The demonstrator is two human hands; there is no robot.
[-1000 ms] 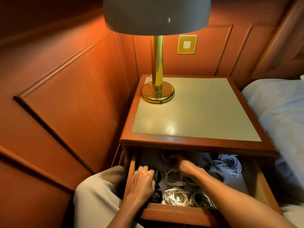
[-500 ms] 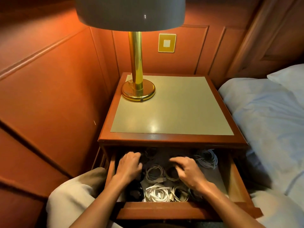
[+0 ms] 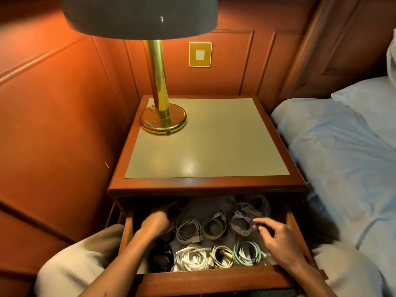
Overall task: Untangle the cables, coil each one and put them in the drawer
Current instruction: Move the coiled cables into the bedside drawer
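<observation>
1. While the drawer [image 3: 214, 277] of the nightstand [image 3: 205, 183] stands pulled out at 6 o'clock in the head view, the coiled cables lie inside it in rows: a black coil [image 3: 160, 259], a white coil [image 3: 192, 258], a small yellowish coil [image 3: 221, 257] and a mint-green coil [image 3: 246, 252] along the front, grey coils [image 3: 188, 231] behind them, and a looser grey bundle [image 3: 256, 205] at the back, toward 1 o'clock.
2. The left hand [image 3: 154, 225] reaches into the dark back-left corner, fingers curled downward; whether it grips a cable there cannot be told.
3. The right hand [image 3: 276, 239] hovers at 4 o'clock just beside a grey coil [image 3: 241, 224], fingers loosely bent and spread, holding nothing visible.
4. Judged from this, the task looks nearly finished. The risk: a finger snagging a loop could spring a coil open and tangle it with its close-packed neighbours. The looser back bundle seems likeliest to unravel, or to catch under the nightstand top if the drawer is pushed in.
5. A brass lamp [image 3: 162, 116] stands at 11 o'clock on the top, a bed [image 3: 342, 157] lies at 3 o'clock, and a wall plate [image 3: 200, 54] sits at 12.
6. No brand, label or writing can be read anywhere.
</observation>
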